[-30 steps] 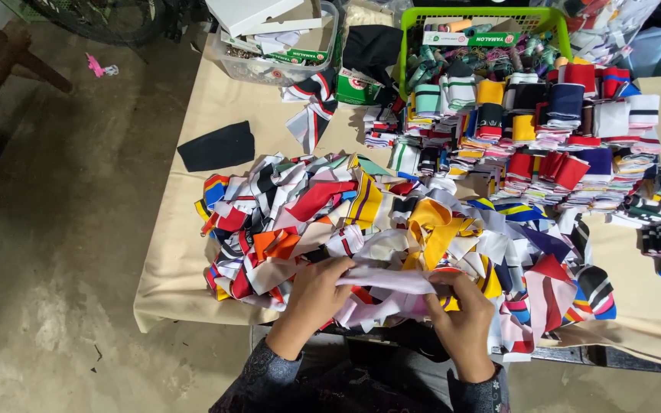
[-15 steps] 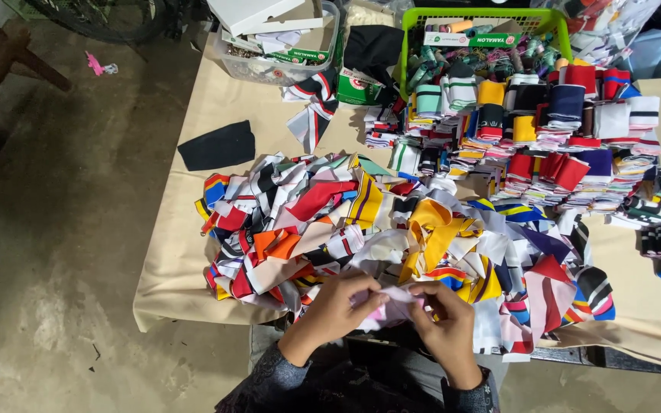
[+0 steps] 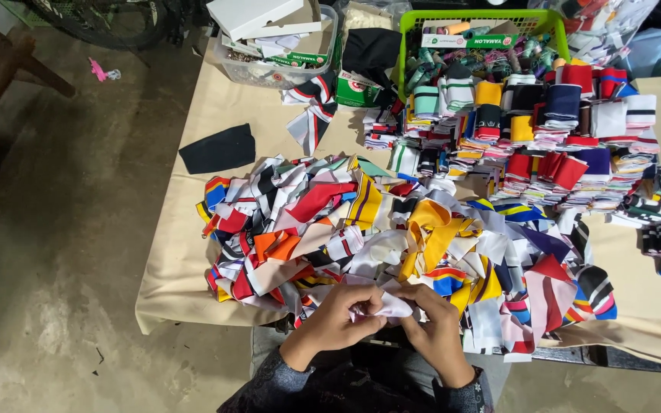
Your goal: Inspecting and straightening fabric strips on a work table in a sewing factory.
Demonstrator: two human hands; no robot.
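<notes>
where the two hands meet at the near edge of the table, a small white cloth piece [image 3: 385, 306] is pinched between them: the left hand [image 3: 343, 312] is curled over it from the left with its fingers bent inward, and the right hand [image 3: 436, 329] is closed on it from the right. both hands are set close together, knuckles up, just in front of the dark patterned sleeves.

right behind the hands a big loose heap of scraps [image 3: 392, 229] is spread, in red, white, yellow, orange, blue and black. further back and to the right, folded stacks of cloth [image 3: 560, 138] are ranged in rows. a green basket [image 3: 411, 34] with spools and boxes is seen at the far edge, and a clear tub [image 3: 323, 57] with white boxes is placed to its left. a black cloth piece [image 3: 218, 149] is laid alone on the tan table cover [image 3: 193, 252], well apart from the heap.
</notes>
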